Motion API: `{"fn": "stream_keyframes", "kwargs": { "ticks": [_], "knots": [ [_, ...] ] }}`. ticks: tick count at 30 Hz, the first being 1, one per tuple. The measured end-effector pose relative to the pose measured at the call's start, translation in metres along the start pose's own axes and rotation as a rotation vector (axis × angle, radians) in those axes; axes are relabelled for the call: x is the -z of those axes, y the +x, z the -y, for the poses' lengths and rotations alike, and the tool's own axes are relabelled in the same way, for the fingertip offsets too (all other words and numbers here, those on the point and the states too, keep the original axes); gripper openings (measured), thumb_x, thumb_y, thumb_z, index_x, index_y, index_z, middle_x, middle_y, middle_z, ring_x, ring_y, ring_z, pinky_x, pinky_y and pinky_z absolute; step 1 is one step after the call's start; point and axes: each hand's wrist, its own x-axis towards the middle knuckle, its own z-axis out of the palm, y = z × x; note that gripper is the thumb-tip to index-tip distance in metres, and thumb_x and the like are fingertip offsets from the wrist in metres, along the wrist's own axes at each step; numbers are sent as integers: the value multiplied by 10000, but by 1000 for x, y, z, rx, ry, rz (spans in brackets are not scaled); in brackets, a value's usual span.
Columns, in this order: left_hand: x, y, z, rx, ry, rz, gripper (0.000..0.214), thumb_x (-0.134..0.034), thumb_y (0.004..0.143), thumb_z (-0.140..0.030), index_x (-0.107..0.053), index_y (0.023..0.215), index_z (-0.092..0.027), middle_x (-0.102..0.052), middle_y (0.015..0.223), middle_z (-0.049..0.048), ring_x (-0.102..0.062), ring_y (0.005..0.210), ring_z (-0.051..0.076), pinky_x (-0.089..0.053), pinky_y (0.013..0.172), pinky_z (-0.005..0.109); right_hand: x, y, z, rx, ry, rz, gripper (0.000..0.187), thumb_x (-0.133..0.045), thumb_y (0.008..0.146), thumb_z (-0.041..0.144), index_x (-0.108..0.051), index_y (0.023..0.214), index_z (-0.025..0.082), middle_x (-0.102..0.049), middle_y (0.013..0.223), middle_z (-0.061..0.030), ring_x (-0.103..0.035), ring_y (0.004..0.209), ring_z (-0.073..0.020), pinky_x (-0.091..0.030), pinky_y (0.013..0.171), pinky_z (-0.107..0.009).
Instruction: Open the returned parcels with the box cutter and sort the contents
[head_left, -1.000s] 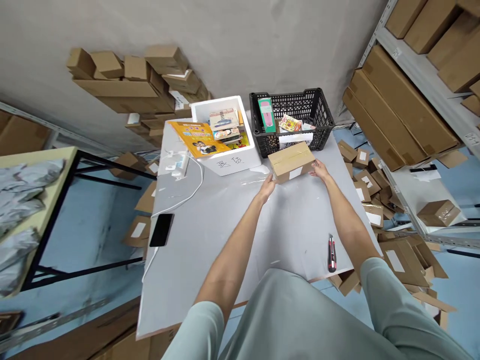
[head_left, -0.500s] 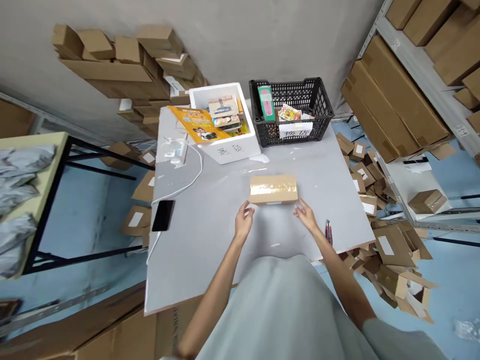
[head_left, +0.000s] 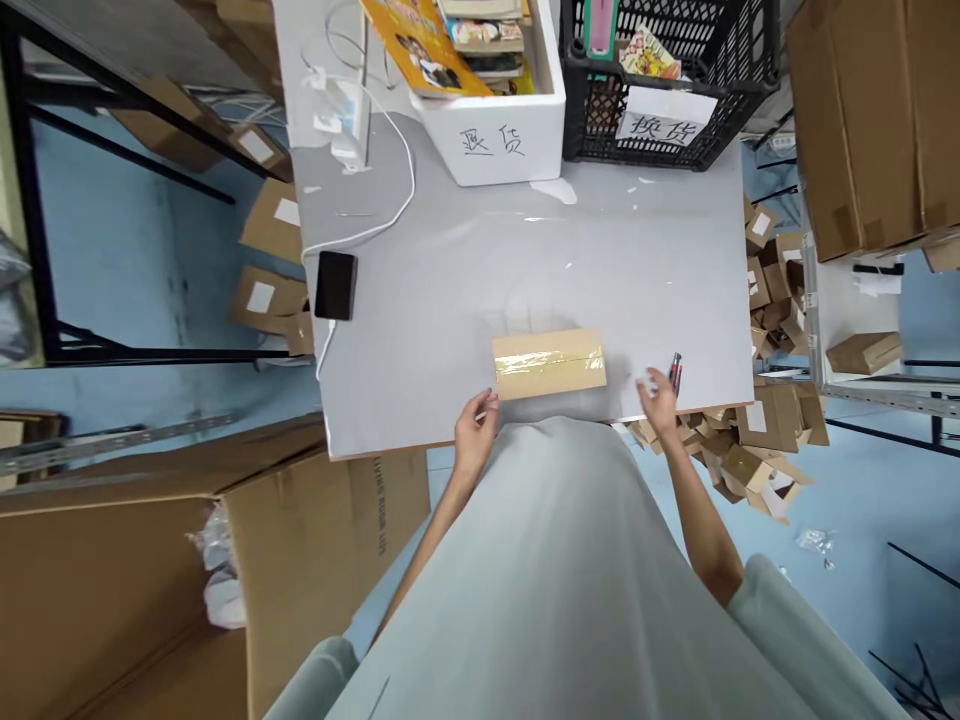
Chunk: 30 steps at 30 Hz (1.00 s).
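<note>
A small taped cardboard box (head_left: 549, 362) lies on the grey table (head_left: 465, 290) close to its near edge. My left hand (head_left: 475, 432) rests by the box's near left corner, fingers curled and just touching it, holding nothing. My right hand (head_left: 659, 396) has left the box and hovers at the table's near right, fingers spread, right beside a red and black utility knife (head_left: 676, 371).
A white foam bin (head_left: 501, 130) with books and a black crate (head_left: 667, 110) stand at the far edge. A phone (head_left: 334, 285) on a white cable lies at left. Large cartons stand on the floor at left; small boxes litter the floor at right.
The box went from beside the crate to the near edge of the table. My right hand has let go and moved right to the knife. The view has tilted downward.
</note>
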Motion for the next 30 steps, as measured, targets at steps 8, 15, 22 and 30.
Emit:
{"fn": "stream_keyframes", "kwargs": {
  "ticks": [8, 15, 22, 30],
  "knots": [
    [17, 41, -31, -205, -15, -35, 412, -639, 1012, -405, -716, 1369, -215, -728, 1463, 165, -726, 1310, 290, -604, 1127, 453, 24, 60, -47, -459, -447, -179, 593, -701, 918, 373, -653, 1424, 67, -667, 1406, -341, -652, 1338, -432, -522, 1149, -552],
    [6, 50, -8, -44, -30, 366, 1101, -957, 743, -414, -437, 1696, -232, -443, 1772, 227, -550, 1559, 382, -539, 1225, 525, -24, 54, -11, 43, -218, 155, 738, -674, 902, 299, -552, 1597, 83, -548, 1679, -268, -492, 1585, -362, -425, 1303, -552],
    [-16, 45, 7, -51, 80, 315, 776, -806, 794, -306, -619, 1536, -178, -729, 1501, 170, -667, 1444, 358, -523, 1242, 506, -66, 17, 40, 182, 240, 418, 729, -698, 938, 483, -580, 1623, 260, -748, 1490, -77, -672, 1406, -298, -509, 1253, -510],
    [-10, 65, -10, -145, 74, 72, 591, -761, 928, -303, -666, 1499, -182, -834, 1263, 132, -768, 1284, 313, -569, 1181, 467, -40, 32, 95, 197, 26, 221, 588, -630, 1066, 579, -658, 1554, 254, -828, 1322, -107, -743, 1273, -354, -538, 1191, -489]
  ]
}}
